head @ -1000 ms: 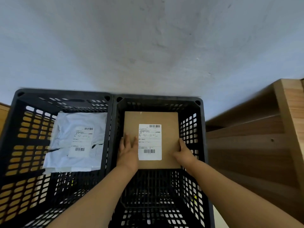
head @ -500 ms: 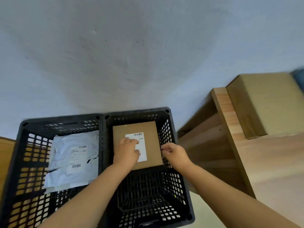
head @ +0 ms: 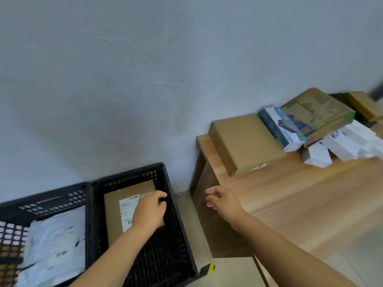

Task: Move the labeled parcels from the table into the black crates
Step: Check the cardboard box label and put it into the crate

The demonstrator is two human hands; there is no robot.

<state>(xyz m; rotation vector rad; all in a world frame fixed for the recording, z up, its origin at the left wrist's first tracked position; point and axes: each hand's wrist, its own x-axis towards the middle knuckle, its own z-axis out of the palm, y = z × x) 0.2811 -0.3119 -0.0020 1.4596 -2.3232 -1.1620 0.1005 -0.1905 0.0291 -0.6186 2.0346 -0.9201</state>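
Note:
Two black crates stand side by side on the floor at lower left. The right crate (head: 182,230) holds a flat brown parcel (head: 114,214) with a white label. White mailer bags (head: 53,245) with labels fill the left crate (head: 41,199). My left hand (head: 150,210) hovers over the brown parcel with loosely curled fingers and holds nothing. My right hand (head: 222,200) hangs empty in the air between the crate and the wooden table (head: 300,204), fingers relaxed. On the table lie a brown box (head: 244,141), a blue box (head: 281,126), a printed carton (head: 317,110) and white parcels (head: 342,146).
A grey wall fills the upper view behind crates and table. A narrow strip of floor (head: 186,214) separates the right crate from the table's side. A pale box with a yellow-black tape corner (head: 209,268) sits below the table edge.
Both hands have let go of the brown parcel, which now lies in the right crate. My right hand moved right toward the table. The view swung right, revealing the parcels on the table.

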